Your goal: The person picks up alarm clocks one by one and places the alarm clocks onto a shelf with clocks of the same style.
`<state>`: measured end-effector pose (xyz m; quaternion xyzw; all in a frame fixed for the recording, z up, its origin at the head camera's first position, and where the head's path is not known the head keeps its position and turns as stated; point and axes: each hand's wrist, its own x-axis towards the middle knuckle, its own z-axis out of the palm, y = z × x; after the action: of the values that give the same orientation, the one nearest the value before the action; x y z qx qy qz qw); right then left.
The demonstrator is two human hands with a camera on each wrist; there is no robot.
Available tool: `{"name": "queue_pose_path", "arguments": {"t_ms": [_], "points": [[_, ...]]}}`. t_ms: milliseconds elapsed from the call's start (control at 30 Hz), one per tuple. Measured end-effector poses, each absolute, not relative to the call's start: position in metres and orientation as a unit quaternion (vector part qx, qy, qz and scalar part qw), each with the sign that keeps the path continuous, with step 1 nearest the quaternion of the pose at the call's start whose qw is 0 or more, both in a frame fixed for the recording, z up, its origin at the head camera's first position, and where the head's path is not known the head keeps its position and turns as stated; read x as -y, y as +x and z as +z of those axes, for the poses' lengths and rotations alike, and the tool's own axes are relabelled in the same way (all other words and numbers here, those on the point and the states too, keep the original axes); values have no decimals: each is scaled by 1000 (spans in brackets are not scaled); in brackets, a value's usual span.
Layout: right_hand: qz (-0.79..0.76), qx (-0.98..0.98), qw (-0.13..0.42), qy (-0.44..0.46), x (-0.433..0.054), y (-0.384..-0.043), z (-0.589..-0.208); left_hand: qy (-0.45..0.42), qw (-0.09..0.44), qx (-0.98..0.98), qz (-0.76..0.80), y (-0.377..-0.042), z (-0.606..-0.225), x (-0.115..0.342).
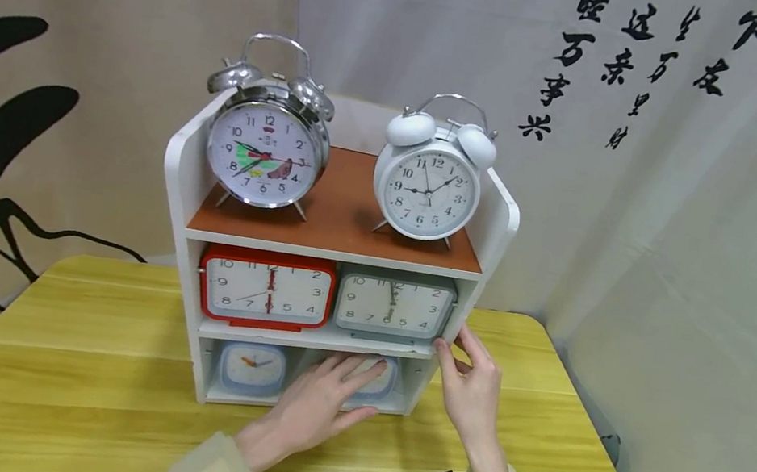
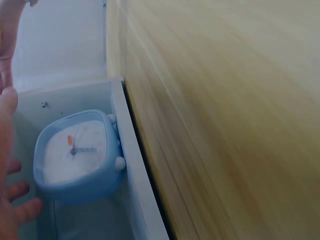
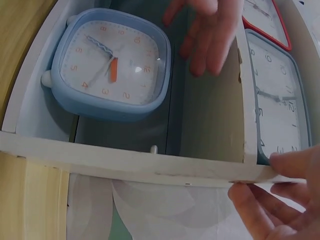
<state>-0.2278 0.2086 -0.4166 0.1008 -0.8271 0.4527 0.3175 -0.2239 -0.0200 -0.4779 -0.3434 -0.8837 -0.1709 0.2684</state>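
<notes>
My left hand (image 1: 316, 406) reaches to the mouth of the bottom compartment with its fingers spread, holding nothing. It partly covers the right blue clock (image 1: 388, 380) in the head view; the right wrist view shows that clock's whole dial and the fingers beside it, apart from it. With thumb and fingers on either side, my right hand (image 1: 473, 389) pinches the right side panel of the white shelf unit (image 3: 200, 170). The thumb lies by the lower corner of the grey clock (image 1: 395, 304). On its left stands a red clock (image 1: 268, 289).
A second blue clock (image 1: 252, 368) sits at the bottom left. On the brown top board (image 1: 350, 183) stand a silver twin-bell clock (image 1: 267, 146) and a white twin-bell clock (image 1: 431, 187). The unit stands on a wooden table (image 1: 96, 357) before a printed curtain (image 1: 439, 25).
</notes>
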Motion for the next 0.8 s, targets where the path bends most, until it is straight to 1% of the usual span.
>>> {"name": "queue_pose_path", "arguments": {"t_ms": [100,167,367,433,600,700,800], "points": [[446,830,317,109,-213,-228,-415,-363,248,881,-177,-217,-477,29],[440,832,316,119,-217,-228,-414,-373,254,874,-180,-212,-478,35],[409,848,309,134,-231,-227,-411,-390,325,836,-207,-198,-482,58],[396,853,313,134,-237,-227,-410,-384,340,830,-221,-194,-480,67],[379,846,348,141,-249,-227,-408,-363,377,820,-232,-187,-474,90],[366,847,362,129,-254,-227,-408,-371,415,792,-250,-184,-472,104],[353,860,352,112,-259,-227,-409,-387,463,746,-281,-180,-466,117]]}}
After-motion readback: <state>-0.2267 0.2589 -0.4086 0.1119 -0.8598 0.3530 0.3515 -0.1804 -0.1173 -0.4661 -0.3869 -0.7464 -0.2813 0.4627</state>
